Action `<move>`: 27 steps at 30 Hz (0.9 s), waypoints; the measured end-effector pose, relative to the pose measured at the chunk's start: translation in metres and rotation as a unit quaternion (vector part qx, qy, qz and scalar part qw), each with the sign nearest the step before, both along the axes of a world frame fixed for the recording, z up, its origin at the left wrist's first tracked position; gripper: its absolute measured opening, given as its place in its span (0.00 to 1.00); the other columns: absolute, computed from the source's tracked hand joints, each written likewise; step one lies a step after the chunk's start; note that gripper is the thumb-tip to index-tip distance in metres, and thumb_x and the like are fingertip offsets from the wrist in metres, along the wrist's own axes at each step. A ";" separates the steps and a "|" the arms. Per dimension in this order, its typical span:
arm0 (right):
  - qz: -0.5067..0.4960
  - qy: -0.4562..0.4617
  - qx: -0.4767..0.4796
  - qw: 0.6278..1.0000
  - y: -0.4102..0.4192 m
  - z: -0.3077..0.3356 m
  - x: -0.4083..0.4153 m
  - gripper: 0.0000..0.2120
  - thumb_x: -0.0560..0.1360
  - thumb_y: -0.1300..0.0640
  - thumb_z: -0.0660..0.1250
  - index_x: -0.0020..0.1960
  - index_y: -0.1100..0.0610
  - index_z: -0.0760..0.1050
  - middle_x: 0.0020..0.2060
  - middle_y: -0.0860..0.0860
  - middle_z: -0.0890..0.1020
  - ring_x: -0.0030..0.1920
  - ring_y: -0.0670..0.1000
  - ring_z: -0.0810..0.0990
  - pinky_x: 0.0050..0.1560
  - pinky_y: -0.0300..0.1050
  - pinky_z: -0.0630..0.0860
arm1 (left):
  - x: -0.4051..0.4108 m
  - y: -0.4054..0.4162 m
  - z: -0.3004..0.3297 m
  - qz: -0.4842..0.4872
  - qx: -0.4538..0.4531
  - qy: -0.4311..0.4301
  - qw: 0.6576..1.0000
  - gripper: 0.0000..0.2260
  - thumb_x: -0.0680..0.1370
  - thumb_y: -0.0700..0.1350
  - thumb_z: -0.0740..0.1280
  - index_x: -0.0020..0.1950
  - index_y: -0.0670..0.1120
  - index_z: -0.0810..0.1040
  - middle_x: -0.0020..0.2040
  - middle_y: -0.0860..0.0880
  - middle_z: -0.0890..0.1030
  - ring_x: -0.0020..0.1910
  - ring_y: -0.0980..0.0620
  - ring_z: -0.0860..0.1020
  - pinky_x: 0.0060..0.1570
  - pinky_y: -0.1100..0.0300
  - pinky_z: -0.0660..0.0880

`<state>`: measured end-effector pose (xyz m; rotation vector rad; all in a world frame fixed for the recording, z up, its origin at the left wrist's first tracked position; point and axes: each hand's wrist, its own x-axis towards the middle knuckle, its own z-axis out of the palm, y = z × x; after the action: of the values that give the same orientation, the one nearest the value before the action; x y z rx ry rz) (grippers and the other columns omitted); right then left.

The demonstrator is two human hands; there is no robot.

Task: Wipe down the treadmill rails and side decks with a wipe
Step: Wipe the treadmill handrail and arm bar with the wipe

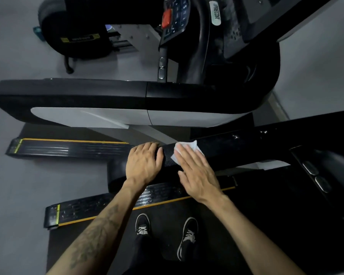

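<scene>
While standing on the dark belt (187, 225) in black lace-up shoes (187, 238), bending over the near black rail (236, 149) with both hands on it.

Right hand (195, 171): flat, palm down, fingers straight and close together, pressing a white wipe (189, 148) onto the top face of the rail. Wipe mostly under the fingers, crumpled edge sticking out past the fingertips on the far side.

Left hand (143, 163): draped over the rail just beside the right one, fingers curled over the far edge, thumb along the near side. Gripping the rail, not touching the wipe. Narrow strip of bare rail between the two hands.

Side deck (99, 207) below the rail: ribbed black tread, yellow edge line, running left of the shoes. Left forearm crossing above it.

Beyond the rail: neighbouring treadmill, its own black-and-grey rail (115, 100) running parallel, its side deck (68, 148) with the same yellow stripe, console (175, 18) with a red stop button (166, 17) at top. Grey floor (14, 46) around. Dark seat-like machine (77, 30) top left, unclear what type.
</scene>
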<state>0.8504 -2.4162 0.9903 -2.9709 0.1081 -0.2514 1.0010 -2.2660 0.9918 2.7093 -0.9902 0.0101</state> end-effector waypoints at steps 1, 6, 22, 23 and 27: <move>0.001 -0.005 -0.008 1.000 -0.007 0.001 -0.003 0.30 0.83 0.53 0.55 0.83 0.59 0.57 0.83 0.53 0.56 0.83 0.53 0.52 0.81 0.56 0.54 | 0.001 0.000 0.000 0.001 0.004 0.000 1.000 0.18 0.84 0.54 0.54 0.57 0.48 0.82 0.53 0.49 0.85 0.54 0.47 0.82 0.57 0.49 0.74; -0.119 0.002 0.023 0.993 0.002 0.002 0.012 0.30 0.82 0.50 0.52 0.82 0.60 0.60 0.82 0.55 0.59 0.82 0.54 0.55 0.81 0.57 0.54 | 0.001 -0.001 0.002 0.003 0.015 0.008 1.000 0.19 0.84 0.55 0.52 0.52 0.49 0.80 0.49 0.50 0.84 0.51 0.47 0.81 0.55 0.50 0.73; -0.143 0.009 0.009 0.990 -0.025 0.013 0.026 0.28 0.80 0.50 0.54 0.75 0.62 0.70 0.72 0.58 0.75 0.75 0.58 0.70 0.78 0.59 0.62 | 0.005 0.002 -0.005 -0.011 -0.010 0.014 1.000 0.17 0.84 0.53 0.52 0.55 0.50 0.80 0.50 0.50 0.83 0.50 0.47 0.81 0.54 0.50 0.74; -0.166 0.012 0.008 0.986 -0.024 0.014 0.035 0.28 0.80 0.48 0.53 0.72 0.63 0.74 0.67 0.58 0.78 0.71 0.59 0.74 0.77 0.59 0.64 | 0.005 0.001 -0.004 -0.010 -0.010 0.014 1.000 0.17 0.84 0.53 0.52 0.55 0.50 0.80 0.50 0.50 0.83 0.50 0.47 0.81 0.54 0.50 0.74; -0.158 0.070 0.020 0.985 0.002 0.020 0.074 0.30 0.80 0.44 0.47 0.60 0.60 0.81 0.54 0.56 0.83 0.57 0.58 0.79 0.69 0.56 0.66 | 0.005 0.001 -0.004 -0.007 -0.010 0.020 1.000 0.17 0.84 0.52 0.52 0.54 0.50 0.80 0.50 0.50 0.84 0.51 0.47 0.81 0.53 0.49 0.74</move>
<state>0.9248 -2.4144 1.0099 -2.9158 0.5969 -0.0745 1.0056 -2.2652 0.9881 2.6739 -0.9928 -0.0383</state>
